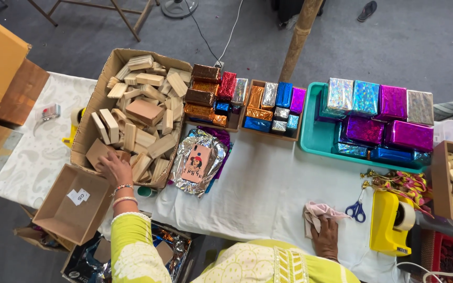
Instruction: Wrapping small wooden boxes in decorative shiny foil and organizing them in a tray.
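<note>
1. The right hand [325,238] lies flat on the white-clothed worktop [268,188], fingers spread and pressing a pink cloth [318,214]
2. Just beside it lie blue-handled scissors [357,209] and a yellow tape dispenser [389,222]
3. The left hand [115,167] reaches into the big cardboard box [91,112] of wooden blocks [142,112]; its fingers seem to close on one block at the near edge, though the grip is hard to make out
4. An empty small box [64,215] sits just beside that wrist
5. Farther off, foil-wrapped blocks fill a teal tray [315,139]
</note>
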